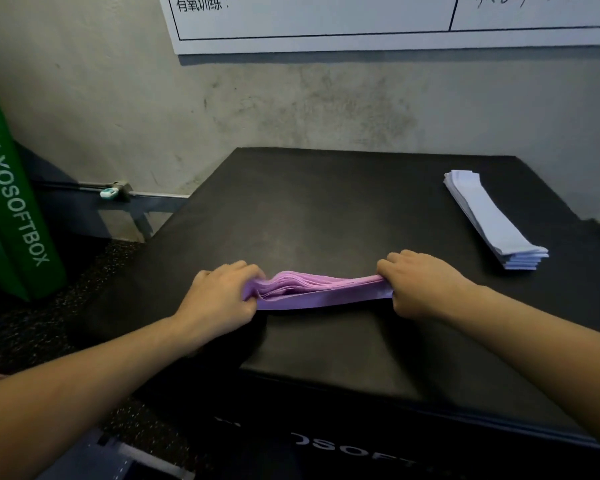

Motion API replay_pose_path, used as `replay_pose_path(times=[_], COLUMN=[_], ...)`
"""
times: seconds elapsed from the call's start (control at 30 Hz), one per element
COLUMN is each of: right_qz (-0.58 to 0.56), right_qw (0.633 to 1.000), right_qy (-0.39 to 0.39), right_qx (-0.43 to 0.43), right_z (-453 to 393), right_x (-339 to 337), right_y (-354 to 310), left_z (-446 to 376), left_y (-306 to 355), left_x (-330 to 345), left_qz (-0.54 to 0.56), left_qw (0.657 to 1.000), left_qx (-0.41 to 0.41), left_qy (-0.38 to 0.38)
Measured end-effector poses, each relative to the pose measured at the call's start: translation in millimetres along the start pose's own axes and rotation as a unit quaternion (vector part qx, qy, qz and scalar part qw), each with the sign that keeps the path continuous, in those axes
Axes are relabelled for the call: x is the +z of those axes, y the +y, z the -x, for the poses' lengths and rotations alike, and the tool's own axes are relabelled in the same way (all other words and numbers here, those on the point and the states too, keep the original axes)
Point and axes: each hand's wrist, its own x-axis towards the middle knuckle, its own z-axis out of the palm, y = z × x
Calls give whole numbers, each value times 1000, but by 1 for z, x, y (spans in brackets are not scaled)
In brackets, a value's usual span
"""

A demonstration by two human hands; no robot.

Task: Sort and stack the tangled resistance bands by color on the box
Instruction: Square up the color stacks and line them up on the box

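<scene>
A bundle of purple resistance bands [317,289] is held lengthwise across the near middle of the black plyo box [326,209], both ends being gripped. The left end is clutched by the left hand [222,296], whose fingers are curled over the top of the bundle with the thumb underneath; the layers fan apart slightly just beside that grip. The right end is pinched by the right hand [420,282], fingers folded over it in the same way. The bundle is stretched flat between the two hands, its lower edge lying on or just above the box top (contact cannot be told for certain).

A stack of pale lavender-white bands [492,220] is laid flat near the right rear of the box top, well apart from the purple bundle, its length running diagonally from back to front.

To the left of the box a green plyo box [11,209] is seen on the speckled floor [94,271], lettered "PLYOSOFTBOX". A white board [361,22] with printed characters is fixed to the grey wall [257,109] behind.
</scene>
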Motion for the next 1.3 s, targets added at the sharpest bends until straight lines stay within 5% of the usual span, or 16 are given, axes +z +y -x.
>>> replay_pose_path(times=[0.27, 0.8, 0.93, 1.07, 1.3], right_qz=[-13, -129, -148, -129, -205], right_qw=[995, 989, 987, 991, 979], right_qy=[101, 53, 25, 6, 5], right_qx=[-13, -55, -49, -23, -11], right_z=[2, -1, -5, -10, -5], right_x=[24, 23, 17, 9, -18], right_y=[0, 17, 20, 19, 11], left_z=[-16, -30, -35, -41, -19], left_y=[3, -27, -27, -12, 11], left_x=[-5, 2, 0, -11, -39], left_qz=[-111, 62, -19, -136, -32], left_qw=[991, 983, 987, 970, 996], left_qx=[63, 120, 153, 195, 59], left_qy=[-35, -126, -38, -50, -67])
